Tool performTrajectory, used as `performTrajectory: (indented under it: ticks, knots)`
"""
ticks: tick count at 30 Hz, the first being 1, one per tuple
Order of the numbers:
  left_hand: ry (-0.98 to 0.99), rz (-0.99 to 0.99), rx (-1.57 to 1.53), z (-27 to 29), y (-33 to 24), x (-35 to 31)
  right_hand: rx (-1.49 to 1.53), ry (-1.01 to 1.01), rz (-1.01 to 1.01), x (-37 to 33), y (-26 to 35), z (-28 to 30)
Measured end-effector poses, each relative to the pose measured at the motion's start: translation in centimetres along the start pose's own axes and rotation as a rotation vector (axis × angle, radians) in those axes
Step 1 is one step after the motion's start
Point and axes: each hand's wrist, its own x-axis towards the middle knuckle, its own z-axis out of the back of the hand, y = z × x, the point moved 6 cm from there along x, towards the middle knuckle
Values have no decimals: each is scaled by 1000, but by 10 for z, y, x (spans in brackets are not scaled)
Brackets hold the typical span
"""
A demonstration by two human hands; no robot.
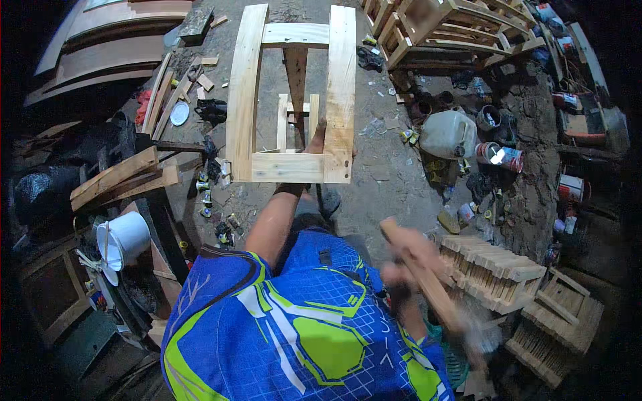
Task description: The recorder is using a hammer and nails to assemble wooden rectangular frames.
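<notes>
A pale wooden frame (290, 168), two long side pieces joined by crosspieces, is raised in front of me. My left hand (317, 139) grips it near the lower crosspiece; the thumb shows inside the opening, while the fingers are mostly hidden behind the wood. At my right side, my right hand (413, 252) is closed around a wooden piece (435, 296), slanting from upper left to lower right. Motion smears this hand and the lower end of the piece. Beyond the frame's opening, a smaller light wooden structure (282, 121) shows on the floor.
Stacked wooden slats (493, 271) lie at lower right, near my right hand. A whitish jerrycan (447, 134) and paint cans (511, 160) stand at right. Assembled wooden frames (461, 33) are at far right. A white bucket (130, 237) and loose planks (114, 177) are at left.
</notes>
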Motion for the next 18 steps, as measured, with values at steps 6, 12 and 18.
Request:
performTrajectory:
  ticks: [6,12,18]
  knots:
    - [-65,1,38,1,9,-15,-900,157,-777,-15,-41,-15]
    - [-315,-15,263,39,35,-58,-132,-408,218,49,72,24]
    - [-583,140,1212,-8,42,-166,-974,324,-968,-67,-89,-15]
